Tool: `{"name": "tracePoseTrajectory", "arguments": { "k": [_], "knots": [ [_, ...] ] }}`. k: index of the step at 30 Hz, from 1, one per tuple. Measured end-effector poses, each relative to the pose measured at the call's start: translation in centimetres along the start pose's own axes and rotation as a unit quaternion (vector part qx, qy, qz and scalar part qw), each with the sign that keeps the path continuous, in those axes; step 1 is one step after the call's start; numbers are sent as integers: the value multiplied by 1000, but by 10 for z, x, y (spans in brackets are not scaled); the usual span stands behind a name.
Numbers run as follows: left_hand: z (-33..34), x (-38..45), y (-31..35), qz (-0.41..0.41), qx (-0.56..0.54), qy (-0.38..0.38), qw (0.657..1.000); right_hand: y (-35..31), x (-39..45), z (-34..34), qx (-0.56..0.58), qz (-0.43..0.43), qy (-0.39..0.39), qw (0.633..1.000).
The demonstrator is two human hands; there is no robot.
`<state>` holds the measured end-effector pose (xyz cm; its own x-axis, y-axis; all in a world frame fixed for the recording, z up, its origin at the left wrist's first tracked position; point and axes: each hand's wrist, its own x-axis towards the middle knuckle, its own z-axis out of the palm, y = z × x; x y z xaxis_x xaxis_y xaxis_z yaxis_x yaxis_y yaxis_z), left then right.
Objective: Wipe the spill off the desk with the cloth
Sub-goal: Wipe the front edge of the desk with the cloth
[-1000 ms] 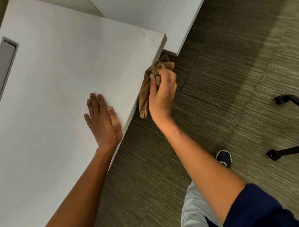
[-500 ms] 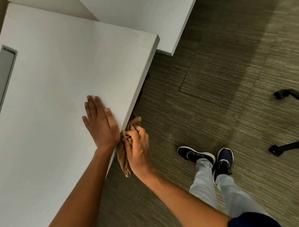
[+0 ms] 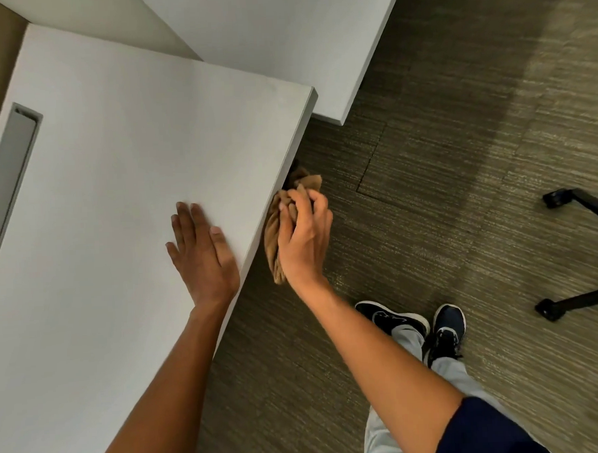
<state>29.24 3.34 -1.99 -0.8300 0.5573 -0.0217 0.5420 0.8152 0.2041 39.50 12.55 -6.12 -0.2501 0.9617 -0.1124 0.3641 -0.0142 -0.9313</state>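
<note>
A light grey desk [image 3: 110, 173] fills the left of the head view. My right hand [image 3: 303, 238] is closed around a bunched brown cloth [image 3: 274, 237] and presses it against the desk's right side edge, about halfway along. My left hand [image 3: 201, 254] lies flat on the desktop, fingers together, just inside that same edge. No spill shows on the desktop.
A long recessed slot [image 3: 12, 170] runs along the desk's left side. A second white desk [image 3: 282, 35] stands behind, at the top. Black chair legs with casters [image 3: 572, 248] stand on the carpet at the right. My shoes [image 3: 415, 324] are below the cloth.
My right hand slid the cloth along the desk's side edge from near the corner down toward me, then back up to mid-edge. My left hand stayed flat on the desktop.
</note>
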Motion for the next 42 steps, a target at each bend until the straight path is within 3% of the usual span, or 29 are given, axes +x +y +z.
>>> {"name": "tracePoseTrajectory", "arguments": {
  "k": [5, 17, 25, 36, 42],
  "knots": [
    [0, 0, -1, -4, -1, -4, 1000, -15, 68, -10, -10, 24, 79, 997],
    [-3, -1, 3, -6, -1, -13, 1000, -35, 162, -27, -42, 46, 130, 989],
    [-6, -2, 4, -7, 10, -25, 1000, -34, 151, -33, 137, 62, 45, 988],
    [-8, -2, 4, -5, 26, -42, 999, -30, 68, -32, 106, 25, -42, 993],
    [-5, -2, 1, -1, 27, -39, 999, -29, 47, -51, 67, 13, -129, 989]
  ]
}}
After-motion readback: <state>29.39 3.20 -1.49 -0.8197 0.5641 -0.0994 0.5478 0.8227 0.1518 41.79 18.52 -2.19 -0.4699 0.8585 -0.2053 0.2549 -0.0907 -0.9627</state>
